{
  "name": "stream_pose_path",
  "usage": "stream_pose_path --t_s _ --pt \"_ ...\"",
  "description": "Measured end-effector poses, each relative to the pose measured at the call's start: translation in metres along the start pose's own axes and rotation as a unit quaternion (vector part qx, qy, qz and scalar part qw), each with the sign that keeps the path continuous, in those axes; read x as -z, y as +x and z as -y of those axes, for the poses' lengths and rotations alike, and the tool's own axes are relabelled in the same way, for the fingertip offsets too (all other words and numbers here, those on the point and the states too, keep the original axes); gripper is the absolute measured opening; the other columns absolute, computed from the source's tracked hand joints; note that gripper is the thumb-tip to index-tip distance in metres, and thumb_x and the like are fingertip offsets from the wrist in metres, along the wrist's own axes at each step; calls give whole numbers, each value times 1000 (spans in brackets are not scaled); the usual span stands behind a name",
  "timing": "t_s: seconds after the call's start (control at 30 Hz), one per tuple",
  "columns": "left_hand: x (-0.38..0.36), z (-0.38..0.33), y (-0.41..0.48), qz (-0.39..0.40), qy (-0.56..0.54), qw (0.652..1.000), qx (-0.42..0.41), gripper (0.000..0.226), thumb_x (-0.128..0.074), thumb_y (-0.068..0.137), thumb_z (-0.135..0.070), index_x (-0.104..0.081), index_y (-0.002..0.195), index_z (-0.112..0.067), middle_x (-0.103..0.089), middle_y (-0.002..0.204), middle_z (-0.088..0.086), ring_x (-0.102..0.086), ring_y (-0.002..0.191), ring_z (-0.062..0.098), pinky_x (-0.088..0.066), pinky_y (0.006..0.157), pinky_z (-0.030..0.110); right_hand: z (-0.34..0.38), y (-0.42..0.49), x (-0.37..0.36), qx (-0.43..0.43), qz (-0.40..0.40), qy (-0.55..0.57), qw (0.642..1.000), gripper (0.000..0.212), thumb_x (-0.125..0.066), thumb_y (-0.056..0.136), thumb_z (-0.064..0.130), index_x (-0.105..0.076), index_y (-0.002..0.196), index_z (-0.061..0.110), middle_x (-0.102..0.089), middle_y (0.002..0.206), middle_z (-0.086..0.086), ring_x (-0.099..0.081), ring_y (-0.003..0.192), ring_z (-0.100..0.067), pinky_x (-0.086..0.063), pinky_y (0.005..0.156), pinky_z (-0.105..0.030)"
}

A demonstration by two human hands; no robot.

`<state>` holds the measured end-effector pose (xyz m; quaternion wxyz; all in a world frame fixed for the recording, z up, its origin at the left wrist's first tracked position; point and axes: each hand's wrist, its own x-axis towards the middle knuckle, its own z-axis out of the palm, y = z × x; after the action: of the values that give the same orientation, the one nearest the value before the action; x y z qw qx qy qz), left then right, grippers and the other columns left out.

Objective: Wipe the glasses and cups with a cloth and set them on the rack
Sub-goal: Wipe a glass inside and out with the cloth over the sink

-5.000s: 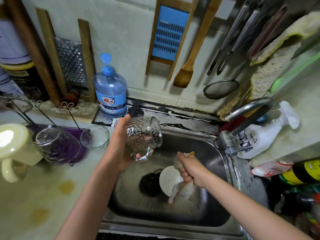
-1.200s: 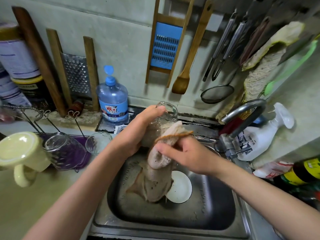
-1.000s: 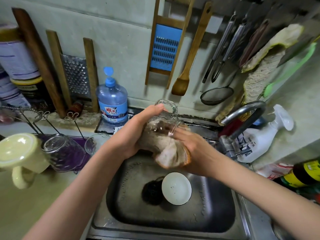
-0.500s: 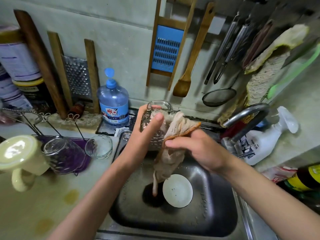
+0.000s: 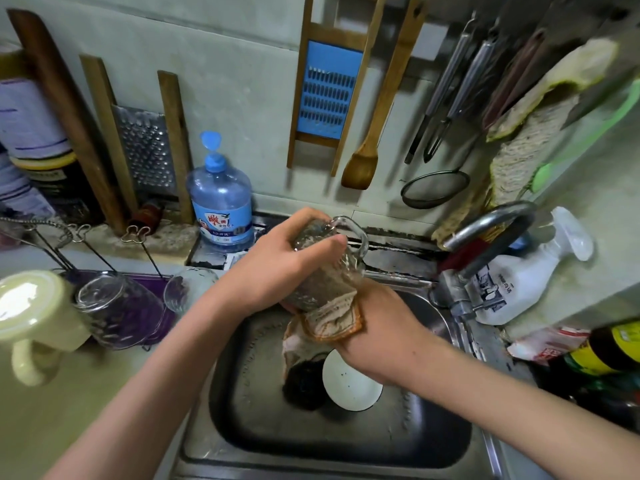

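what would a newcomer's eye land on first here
Centre frame, over the sink, the left hand grips a dimpled glass mug while the right hand holds an orange-edged cloth to its lower end. Next, at far left, a cream mug and a clear glass sit upended on the rack.

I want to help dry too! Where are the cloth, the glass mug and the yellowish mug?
cloth (image 5: 332,325), head view, on its orange-edged fold under the mug.
glass mug (image 5: 322,280), head view, on its dimpled side.
cream mug (image 5: 34,306), head view, on its upturned base.
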<state>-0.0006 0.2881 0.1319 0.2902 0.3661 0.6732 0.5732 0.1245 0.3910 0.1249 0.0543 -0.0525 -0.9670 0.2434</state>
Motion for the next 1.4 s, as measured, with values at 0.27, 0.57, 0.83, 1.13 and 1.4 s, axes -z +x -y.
stream_pose_path --t_s 0.27,0.57,0.83,1.13,1.4 --pt "-7 10 8 6 -108 994 24 33 -67 63 -55 -68 86 -32 -69 78 -9 -67 79 13 -47 78 34 -13 0 8 -19 158 330 930 34 -55 88 3 -60 117 21 -64 112 22 -55 109 9 -38 99 -10" --pt "-18 28 2 -29 -244 969 17 35 -65 73 -44 -66 99 -20 -64 95 8 -59 89 24 -43 86 42 -8 3 6 -171 54 755 631 38 -59 67 -3 -71 103 -3 -69 107 -19 -68 94 -26 -51 92 -39" --pt "-31 36 -12 -115 -320 940 -28 17 -61 80 -31 -66 95 -23 -70 91 -9 -65 91 6 -49 85 24 -8 1 4 -126 10 819 560 76 -77 74 13 -41 136 -12 -42 141 -33 -38 135 -44 -26 115 -56" --pt "-29 22 -13 -37 -416 908 40 45 -41 88 -38 -78 72 -18 -74 77 7 -71 70 18 -59 67 27 11 4 41 -70 178 329 925 38 -38 94 41 -58 71 18 -61 69 18 -55 66 5 -44 67 -10" --pt "-13 8 -13 -7 -262 953 149 39 -46 90 -43 -71 99 -13 -72 99 13 -70 87 25 -55 75 35 -20 -7 1 156 38 -220 962 44 -85 68 25 -71 107 12 -72 104 -5 -69 97 -22 -55 83 -27"
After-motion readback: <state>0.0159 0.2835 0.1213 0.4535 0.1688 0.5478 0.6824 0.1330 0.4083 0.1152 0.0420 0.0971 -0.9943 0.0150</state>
